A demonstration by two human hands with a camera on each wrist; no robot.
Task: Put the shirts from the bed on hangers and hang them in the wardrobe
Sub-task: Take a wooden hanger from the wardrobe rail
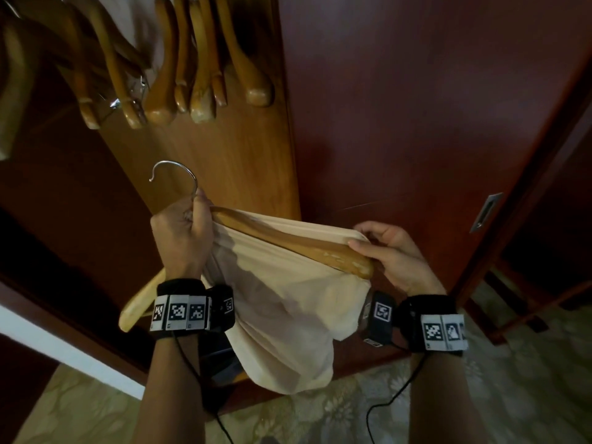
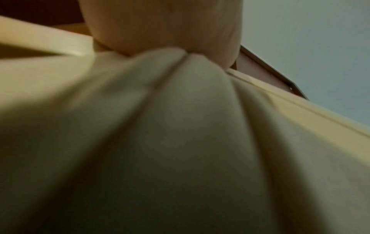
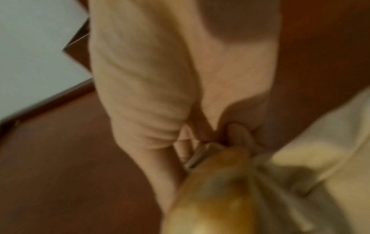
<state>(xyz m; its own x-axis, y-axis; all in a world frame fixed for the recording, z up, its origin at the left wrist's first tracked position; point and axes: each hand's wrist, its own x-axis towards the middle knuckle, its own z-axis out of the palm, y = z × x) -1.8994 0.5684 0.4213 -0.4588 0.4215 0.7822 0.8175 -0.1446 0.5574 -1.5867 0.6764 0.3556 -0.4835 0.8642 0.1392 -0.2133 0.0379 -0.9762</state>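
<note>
From my head, I see my left hand [image 1: 184, 229] fisted round the neck of the wooden hanger [image 1: 288, 241], just under its metal hook [image 1: 174, 174], with a bunch of the cream shirt [image 1: 282, 315] caught in the same grip. My right hand [image 1: 389, 251], at three o'clock from it, has fingers curled over the shirt's edge, pinching it at the hanger's right tip. The hanger's other arm pokes out bare at seven o'clock, below my left wrist. Empty hangers [image 1: 166, 68] dangle in the wardrobe [image 1: 224, 161] at twelve o'clock.

My left wrist shows bunched shirt [image 2: 180, 134] filling the view and my hand [image 2: 160, 25] closed above it at twelve o'clock.

My right wrist, blurred, shows the hanger tip [image 3: 216, 197] at six o'clock and my fingers [image 3: 238, 134] bent over cloth [image 3: 320, 142] lying toward three o'clock.

To do this well, I reckon I should ease the shoulder fully over the right tip, then free the bunch from my left fist and work it over the bare arm, keeping the hook clear for the rail.
</note>
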